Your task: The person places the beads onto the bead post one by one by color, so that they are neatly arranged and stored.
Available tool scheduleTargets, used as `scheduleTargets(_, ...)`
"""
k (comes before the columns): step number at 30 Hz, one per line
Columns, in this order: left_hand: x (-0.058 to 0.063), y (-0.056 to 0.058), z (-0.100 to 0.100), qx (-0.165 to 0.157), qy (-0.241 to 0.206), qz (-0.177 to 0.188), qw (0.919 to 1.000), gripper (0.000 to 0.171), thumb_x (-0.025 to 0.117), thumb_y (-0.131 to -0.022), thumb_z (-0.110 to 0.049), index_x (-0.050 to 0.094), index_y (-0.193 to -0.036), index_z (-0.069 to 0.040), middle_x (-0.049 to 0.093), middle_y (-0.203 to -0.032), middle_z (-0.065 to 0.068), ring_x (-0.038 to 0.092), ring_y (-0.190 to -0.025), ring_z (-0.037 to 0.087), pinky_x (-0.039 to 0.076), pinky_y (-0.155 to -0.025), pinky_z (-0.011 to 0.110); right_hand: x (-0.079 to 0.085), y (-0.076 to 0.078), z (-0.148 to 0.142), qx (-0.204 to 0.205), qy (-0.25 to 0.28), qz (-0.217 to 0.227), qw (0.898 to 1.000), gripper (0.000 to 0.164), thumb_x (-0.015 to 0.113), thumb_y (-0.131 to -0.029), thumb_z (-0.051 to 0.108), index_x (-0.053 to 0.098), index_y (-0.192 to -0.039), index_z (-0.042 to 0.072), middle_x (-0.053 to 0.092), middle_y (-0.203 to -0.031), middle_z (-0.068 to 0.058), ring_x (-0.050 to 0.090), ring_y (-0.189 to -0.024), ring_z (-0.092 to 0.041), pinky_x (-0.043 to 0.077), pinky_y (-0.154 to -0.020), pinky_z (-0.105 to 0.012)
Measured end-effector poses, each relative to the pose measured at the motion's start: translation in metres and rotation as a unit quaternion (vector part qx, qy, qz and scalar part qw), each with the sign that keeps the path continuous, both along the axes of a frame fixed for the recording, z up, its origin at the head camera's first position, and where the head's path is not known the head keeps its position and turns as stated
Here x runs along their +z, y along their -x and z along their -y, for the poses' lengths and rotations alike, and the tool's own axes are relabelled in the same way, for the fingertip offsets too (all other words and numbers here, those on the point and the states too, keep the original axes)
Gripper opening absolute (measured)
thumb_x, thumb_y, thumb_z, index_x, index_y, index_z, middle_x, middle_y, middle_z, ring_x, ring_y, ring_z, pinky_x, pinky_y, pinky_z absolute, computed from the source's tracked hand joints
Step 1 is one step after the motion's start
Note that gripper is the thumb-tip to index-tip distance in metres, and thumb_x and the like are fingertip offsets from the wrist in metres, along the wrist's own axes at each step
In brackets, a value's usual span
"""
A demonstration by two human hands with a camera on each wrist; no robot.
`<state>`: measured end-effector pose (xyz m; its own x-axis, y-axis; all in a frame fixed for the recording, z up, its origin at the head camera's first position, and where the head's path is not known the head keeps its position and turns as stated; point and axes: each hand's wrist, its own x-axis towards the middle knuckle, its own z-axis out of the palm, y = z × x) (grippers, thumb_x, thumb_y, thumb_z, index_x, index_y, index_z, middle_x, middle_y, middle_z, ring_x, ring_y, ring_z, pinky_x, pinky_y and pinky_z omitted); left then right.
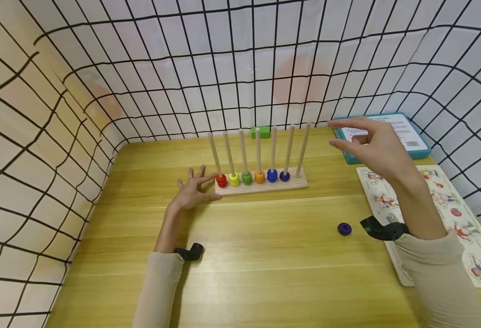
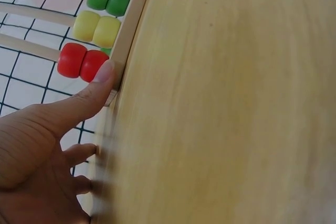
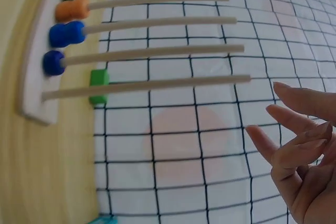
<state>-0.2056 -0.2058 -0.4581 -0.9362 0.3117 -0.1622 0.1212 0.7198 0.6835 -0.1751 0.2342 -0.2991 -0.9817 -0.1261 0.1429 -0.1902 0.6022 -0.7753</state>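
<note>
A wooden peg stand point(image 1: 261, 186) with a row of upright pegs stands on the table. Paired red point(image 1: 221, 181), yellow, green, orange and blue beads sit low on the pegs from the left. One dark purple bead point(image 1: 284, 176) is on the following peg; the rightmost peg point(image 1: 304, 150) is bare. My left hand point(image 1: 191, 192) holds the base's left end between thumb and index finger, other fingers spread; in the left wrist view the thumb point(image 2: 86, 98) lies beside the red beads. Up to the right, my right hand point(image 1: 377, 146) holds nothing, thumb and index finger apart.
One loose dark purple bead point(image 1: 344, 228) lies on the table. At the right are a teal-edged box point(image 1: 404, 132) and a white illustrated board point(image 1: 445, 200), partly under the right arm. A green block point(image 1: 261, 132) sits behind the stand. Black wire mesh point(image 1: 240, 64) surrounds the table.
</note>
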Motion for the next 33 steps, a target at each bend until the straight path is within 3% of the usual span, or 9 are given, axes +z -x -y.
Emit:
scheduleTargets(4, 0.000, 0.000, 0.001, 0.000, -0.002, 0.000, 1.0000, 0.077, 0.079, -0.091, -0.035, 0.045, -0.157, -0.019, 0.000, -0.175, 0.017, -0.021, -0.157, 0.048, -0.026, -0.112, 0.078, -0.022, -0.020, -0.022, 0.003, -0.029, 0.028, 0.999, 0.043, 0.072, -0.099, 0.031, 0.064, -0.141, 0.023, 0.059, -0.115, 0.012, 0.032, -0.045, -0.012, 0.029, -0.041, -0.034)
scheduleTargets(6, 0.000, 0.000, 0.001, 0.002, -0.001, 0.001, 1.0000, 0.077, 0.079, -0.091, -0.036, 0.045, -0.158, -0.020, 0.000, -0.175, 0.016, -0.021, -0.157, 0.048, -0.026, -0.113, 0.077, -0.037, -0.030, -0.031, 0.018, -0.044, 0.045, 0.998, 0.043, 0.071, -0.100, 0.029, 0.064, -0.141, 0.020, 0.062, -0.101, 0.004, 0.029, -0.043, -0.012, 0.028, -0.039, -0.033)
scheduleTargets(10, 0.001, -0.001, 0.003, 0.006, 0.002, 0.001, 1.0000, 0.077, 0.079, -0.091, -0.036, 0.044, -0.158, -0.019, 0.000, -0.175, 0.017, -0.021, -0.157, 0.048, -0.026, -0.112, 0.077, -0.069, -0.049, -0.043, 0.060, -0.049, 0.095, 0.992, 0.043, 0.070, -0.100, 0.028, 0.064, -0.140, 0.013, 0.071, -0.099, -0.015, 0.028, -0.043, -0.009, 0.029, -0.038, -0.030)
scheduleTargets(12, 0.001, -0.001, 0.004, 0.006, 0.003, 0.001, 1.0000, 0.078, 0.079, -0.091, -0.036, 0.044, -0.158, -0.019, 0.000, -0.175, 0.017, -0.021, -0.157, 0.048, -0.026, -0.112, 0.078, -0.084, -0.058, -0.046, 0.076, -0.043, 0.122, 0.989, 0.044, 0.071, -0.099, 0.026, 0.064, -0.139, 0.009, 0.068, -0.129, -0.022, 0.029, -0.044, -0.007, 0.030, -0.040, -0.028)
scheduleTargets(14, 0.001, -0.002, 0.004, 0.006, 0.004, 0.000, 1.0000, 0.078, 0.080, -0.091, -0.035, 0.044, -0.158, -0.018, 0.000, -0.174, 0.017, -0.021, -0.157, 0.048, -0.026, -0.112, 0.078, -0.096, -0.065, -0.048, 0.086, -0.043, 0.151, 0.984, 0.045, 0.073, -0.098, 0.025, 0.065, -0.138, 0.007, 0.066, -0.134, -0.025, 0.027, -0.045, -0.006, 0.032, -0.042, -0.027)
scheduleTargets(18, 0.002, -0.001, 0.004, 0.006, 0.004, -0.001, 1.0000, 0.077, 0.080, -0.091, -0.035, 0.044, -0.158, -0.018, 0.000, -0.174, 0.019, -0.021, -0.156, 0.049, -0.026, -0.112, 0.079, -0.116, -0.075, -0.050, 0.087, -0.069, 0.184, 0.977, 0.047, 0.077, -0.094, 0.025, 0.067, -0.136, 0.006, 0.068, -0.133, -0.024, 0.051, -0.063, -0.010, 0.038, -0.058, -0.024)
scheduleTargets(22, 0.002, 0.000, 0.004, 0.005, 0.010, -0.004, 0.9999, 0.077, 0.079, -0.091, -0.036, 0.044, -0.158, -0.019, 0.001, -0.174, 0.019, -0.020, -0.156, 0.050, -0.025, -0.111, 0.080, -0.129, -0.080, -0.051, 0.070, -0.074, 0.210, 0.972, 0.050, 0.082, -0.089, 0.026, 0.069, -0.133, 0.007, 0.068, -0.132, -0.022, 0.066, -0.102, -0.027, 0.045, -0.072, -0.023)
scheduleTargets(28, 0.002, 0.000, 0.003, 0.002, 0.014, -0.001, 0.9999, 0.077, 0.079, -0.091, -0.036, 0.044, -0.158, -0.019, 0.001, -0.174, 0.018, -0.020, -0.157, 0.050, -0.025, -0.112, 0.079, -0.139, -0.080, -0.049, 0.032, -0.065, 0.223, 0.972, 0.049, 0.086, -0.085, 0.029, 0.073, -0.127, 0.007, 0.072, -0.126, -0.020, 0.059, -0.125, -0.043, 0.051, -0.096, -0.048)
scheduleTargets(33, 0.002, 0.001, 0.000, -0.005, 0.007, -0.001, 1.0000, 0.077, 0.079, -0.091, -0.036, 0.044, -0.158, -0.019, 0.000, -0.175, 0.018, -0.021, -0.156, 0.050, -0.026, -0.112, 0.078, -0.141, -0.077, -0.047, 0.023, -0.078, 0.199, 0.977, 0.045, 0.087, -0.084, 0.027, 0.076, -0.121, 0.005, 0.075, -0.118, -0.019, 0.059, -0.124, -0.048, 0.047, -0.099, -0.062)
